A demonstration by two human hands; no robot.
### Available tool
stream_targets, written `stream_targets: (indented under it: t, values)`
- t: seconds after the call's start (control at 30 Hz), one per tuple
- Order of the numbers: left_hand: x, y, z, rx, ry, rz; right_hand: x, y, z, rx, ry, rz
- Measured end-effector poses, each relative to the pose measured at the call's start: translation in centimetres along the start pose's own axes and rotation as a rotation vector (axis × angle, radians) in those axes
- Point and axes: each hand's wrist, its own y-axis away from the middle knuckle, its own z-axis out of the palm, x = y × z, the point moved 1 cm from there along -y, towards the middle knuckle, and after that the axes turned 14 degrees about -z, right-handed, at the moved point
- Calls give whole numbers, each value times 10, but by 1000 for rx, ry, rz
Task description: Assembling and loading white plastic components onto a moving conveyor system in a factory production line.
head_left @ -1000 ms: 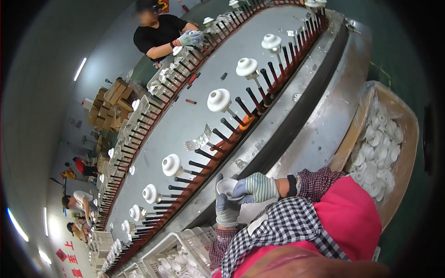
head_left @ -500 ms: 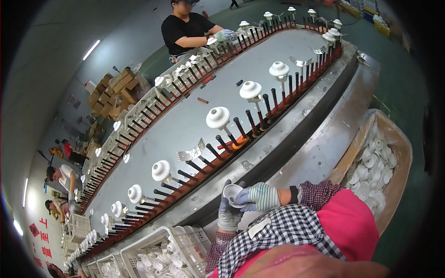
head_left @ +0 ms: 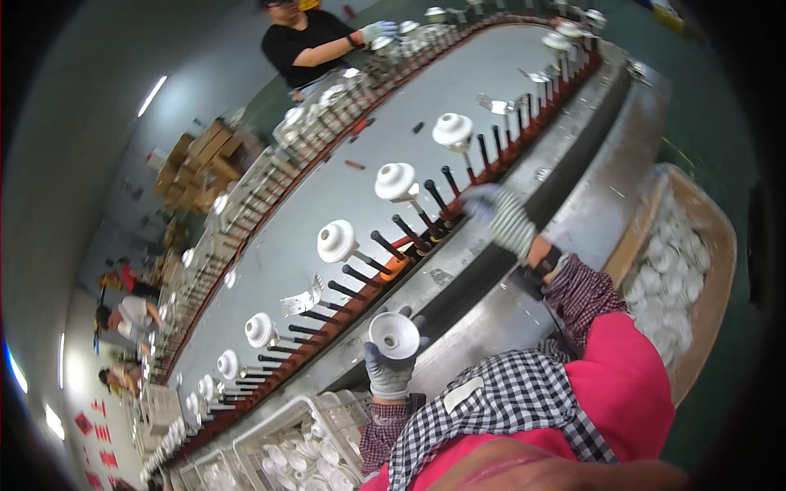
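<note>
A grey wall [head_left: 74,147] carries strip lights [head_left: 152,96]. Cardboard boxes [head_left: 192,159] are stacked against it, beyond the far edge of the long conveyor [head_left: 385,123]. The floor [head_left: 696,106] is green.

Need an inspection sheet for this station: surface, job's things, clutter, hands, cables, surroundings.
Surface: long grey conveyor table edged with black pegs.
Job's things: white funnel-shaped ceramic piece in the left hand; similar white pieces on pegs.
Clutter: crate of white pieces at lower left; wooden bin of white pieces at right.
Hands: left hand gloved, gripping the piece; right hand gloved, at the pegs, empty.
Cables: nothing seen.
Surroundings: person in a black shirt across the table; stacked cardboard boxes.
</note>
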Motion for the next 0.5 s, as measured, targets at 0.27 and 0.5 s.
stream_targets:
  t: [0.27, 0.5]
  values:
    - [-20, -77, 59, 165, -337, 37, 125, -118, -69, 68, 780, -105]
    - [18, -152, 147, 266, -680, 45, 150, -107, -83, -53, 710, -261]
